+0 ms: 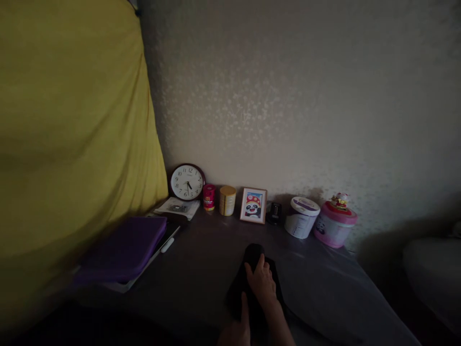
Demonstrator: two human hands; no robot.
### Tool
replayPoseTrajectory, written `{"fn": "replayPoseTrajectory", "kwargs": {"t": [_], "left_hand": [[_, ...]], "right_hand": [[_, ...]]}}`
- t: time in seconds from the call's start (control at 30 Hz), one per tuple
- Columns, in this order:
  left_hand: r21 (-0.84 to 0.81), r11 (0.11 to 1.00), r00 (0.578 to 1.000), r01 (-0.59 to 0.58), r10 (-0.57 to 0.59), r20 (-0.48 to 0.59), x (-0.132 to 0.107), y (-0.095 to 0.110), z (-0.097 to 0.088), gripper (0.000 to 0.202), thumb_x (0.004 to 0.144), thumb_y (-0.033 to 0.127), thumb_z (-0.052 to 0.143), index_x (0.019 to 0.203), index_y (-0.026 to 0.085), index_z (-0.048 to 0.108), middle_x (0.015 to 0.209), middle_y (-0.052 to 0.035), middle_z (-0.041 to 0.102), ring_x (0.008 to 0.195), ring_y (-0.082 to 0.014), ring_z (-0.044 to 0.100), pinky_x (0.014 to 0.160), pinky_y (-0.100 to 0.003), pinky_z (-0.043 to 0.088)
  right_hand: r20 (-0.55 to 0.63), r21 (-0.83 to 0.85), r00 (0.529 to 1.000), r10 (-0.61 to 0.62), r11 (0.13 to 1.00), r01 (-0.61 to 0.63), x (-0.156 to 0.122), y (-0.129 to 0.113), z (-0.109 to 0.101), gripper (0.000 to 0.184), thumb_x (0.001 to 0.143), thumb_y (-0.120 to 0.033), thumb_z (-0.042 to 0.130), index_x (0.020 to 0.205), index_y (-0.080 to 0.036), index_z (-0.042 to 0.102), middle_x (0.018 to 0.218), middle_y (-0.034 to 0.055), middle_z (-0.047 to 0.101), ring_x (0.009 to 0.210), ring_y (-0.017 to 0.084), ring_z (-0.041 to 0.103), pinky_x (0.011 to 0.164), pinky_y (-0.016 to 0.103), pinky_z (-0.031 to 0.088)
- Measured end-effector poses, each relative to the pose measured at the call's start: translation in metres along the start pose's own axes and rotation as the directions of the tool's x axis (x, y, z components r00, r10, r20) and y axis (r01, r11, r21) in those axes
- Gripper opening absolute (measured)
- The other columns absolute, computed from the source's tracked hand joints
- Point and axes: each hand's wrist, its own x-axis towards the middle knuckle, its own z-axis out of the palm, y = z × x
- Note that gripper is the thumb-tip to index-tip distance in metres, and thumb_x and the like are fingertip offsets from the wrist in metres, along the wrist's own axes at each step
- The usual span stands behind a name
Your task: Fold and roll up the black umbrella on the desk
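Note:
A black, soft-looking item [236, 290] lies on the dark table in front of me. Its far end is narrow and rounded, and it widens toward me; the dim light hides what kind of thing it is. My right hand [262, 283] is closed over its upper part, thumb and index finger apart on top. Lower down, at the near end, my left hand [238, 329] holds it with the thumb raised along the surface; its other fingers are hidden. A thin dark strap or cord [306, 323] trails to the right from the item.
Along the wall stand a round clock [187, 182], a red can [209, 198], a yellow can [227, 201], a framed panda picture [253, 205], a small black object [275, 212], a white tub [302, 218] and a pink tub [334, 226]. A purple case [124, 250] lies left, beside a yellow curtain [79, 120].

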Motion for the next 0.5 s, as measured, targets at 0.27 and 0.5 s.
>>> {"fn": "replayPoseTrajectory", "kwargs": {"t": [0.27, 0.5], "left_hand": [[-0.065, 0.998, 1.000, 0.012, -0.013, -0.010, -0.008, 0.003, 0.004, 0.049, 0.085, 0.041, 0.043, 0.130, 0.020, 0.040, 0.093, -0.0116, 0.063, 0.087, -0.0241, 0.061, 0.080, -0.043, 0.046], [-0.151, 0.987, 0.998, -0.060, 0.056, -0.032, -0.016, 0.003, 0.009, 0.031, 0.085, 0.038, 0.049, 0.111, 0.022, 0.051, 0.116, -0.0049, 0.052, 0.098, -0.0165, 0.053, 0.083, -0.037, 0.046]], "right_hand": [[0.043, 0.059, 0.999, 0.023, 0.998, -0.025, -0.009, -0.007, -0.006, 0.075, 0.079, -0.040, 0.042, 0.137, 0.000, 0.017, 0.109, 0.0242, 0.052, 0.096, 0.034, 0.057, 0.077, 0.044, 0.043], [0.044, 0.094, 0.999, 0.019, 0.995, -0.023, -0.011, 0.001, -0.005, 0.070, 0.080, -0.037, 0.040, 0.136, -0.001, 0.020, 0.110, 0.0232, 0.052, 0.095, 0.033, 0.058, 0.077, 0.042, 0.043]]}}
